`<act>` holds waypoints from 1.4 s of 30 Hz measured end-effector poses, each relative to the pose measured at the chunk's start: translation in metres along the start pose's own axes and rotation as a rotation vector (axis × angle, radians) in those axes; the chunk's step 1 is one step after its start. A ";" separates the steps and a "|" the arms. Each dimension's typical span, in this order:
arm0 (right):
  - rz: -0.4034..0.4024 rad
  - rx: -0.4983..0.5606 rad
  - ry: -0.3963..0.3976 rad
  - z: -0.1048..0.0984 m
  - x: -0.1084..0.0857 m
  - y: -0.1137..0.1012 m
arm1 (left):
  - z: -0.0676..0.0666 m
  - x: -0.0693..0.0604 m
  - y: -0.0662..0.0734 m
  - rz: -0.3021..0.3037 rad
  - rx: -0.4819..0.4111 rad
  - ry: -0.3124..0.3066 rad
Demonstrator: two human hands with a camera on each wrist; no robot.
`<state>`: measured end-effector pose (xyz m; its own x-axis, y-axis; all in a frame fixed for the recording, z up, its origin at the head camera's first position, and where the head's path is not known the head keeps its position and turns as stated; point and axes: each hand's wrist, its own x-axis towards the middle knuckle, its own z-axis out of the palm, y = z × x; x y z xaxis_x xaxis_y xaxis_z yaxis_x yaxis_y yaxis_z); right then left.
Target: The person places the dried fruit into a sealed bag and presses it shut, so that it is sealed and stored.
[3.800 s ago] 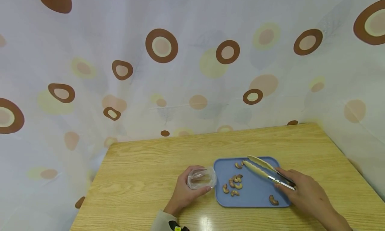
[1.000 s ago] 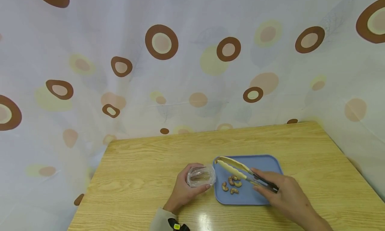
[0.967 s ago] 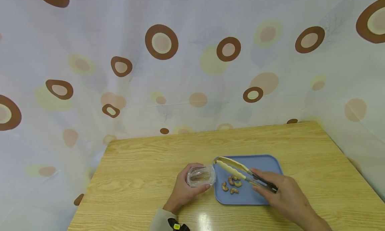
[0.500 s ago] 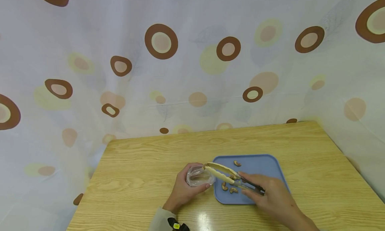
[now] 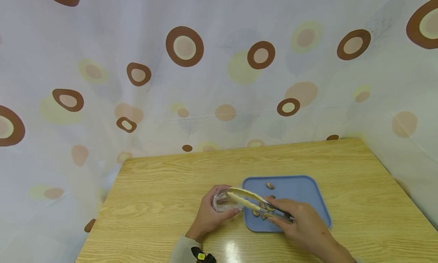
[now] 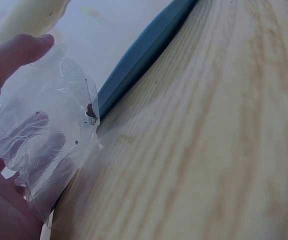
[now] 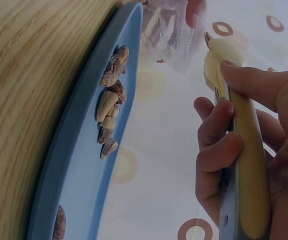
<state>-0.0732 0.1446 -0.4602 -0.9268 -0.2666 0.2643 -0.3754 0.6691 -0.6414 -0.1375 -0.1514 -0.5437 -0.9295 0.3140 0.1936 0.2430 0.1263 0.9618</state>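
Observation:
My left hand point(image 5: 210, 215) holds a clear plastic bag point(image 5: 222, 207) with its mouth spread, thumb and fingers around it; the bag fills the left side of the left wrist view. My right hand point(image 5: 302, 219) grips tongs point(image 5: 243, 202) with cream tips and metal handles. Their tips reach over the bag's mouth from the right. A small brown piece point(image 7: 207, 39), apparently a cashew, shows at the tips in the right wrist view. Several cashews point(image 7: 109, 106) lie on the blue tray point(image 5: 301, 187), partly hidden by tongs and hand in the head view.
A single cashew point(image 5: 270, 185) lies near the tray's far edge, and another nut point(image 7: 59, 224) shows low in the right wrist view. The tray rests on a wooden table point(image 5: 161, 194), close beside the bag. A patterned cloth point(image 5: 212, 84) hangs behind and at the sides.
The tongs have moved left from over the tray to the bag, with a cashew taken from near the tray's far edge. My left hand and the bag have stayed in place.

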 end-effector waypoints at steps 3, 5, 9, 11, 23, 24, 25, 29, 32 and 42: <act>0.003 0.009 -0.014 0.002 0.001 0.000 | 0.000 0.000 -0.001 -0.003 0.001 -0.002; 0.008 0.018 -0.020 0.002 0.001 -0.001 | -0.001 -0.001 -0.001 -0.012 0.002 -0.002; 0.012 0.032 -0.018 0.003 0.002 -0.002 | -0.001 -0.001 -0.001 -0.019 0.004 -0.002; 0.009 0.032 -0.008 0.004 0.002 -0.003 | -0.001 0.000 -0.002 -0.013 0.006 -0.003; 0.058 0.063 0.005 -0.001 -0.004 0.000 | 0.000 0.000 -0.001 0.010 0.006 -0.010; 0.063 0.059 0.005 -0.002 -0.005 0.001 | 0.000 0.000 -0.001 0.012 0.005 -0.010; 0.071 0.055 0.007 -0.003 -0.005 0.002 | 0.000 0.000 -0.001 0.016 0.003 -0.009; 0.080 0.028 0.026 -0.006 -0.009 0.007 | 0.000 0.001 0.000 0.021 -0.002 -0.007; 0.079 0.021 0.041 -0.008 -0.012 0.011 | 0.000 0.001 0.000 0.025 -0.016 -0.011; 0.106 -0.015 0.050 -0.016 -0.022 0.025 | 0.000 0.000 -0.002 0.000 -0.018 0.002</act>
<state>-0.0622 0.1785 -0.4707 -0.9598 -0.1589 0.2316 -0.2747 0.7021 -0.6569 -0.1382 -0.1514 -0.5452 -0.9301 0.3120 0.1939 0.2378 0.1092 0.9651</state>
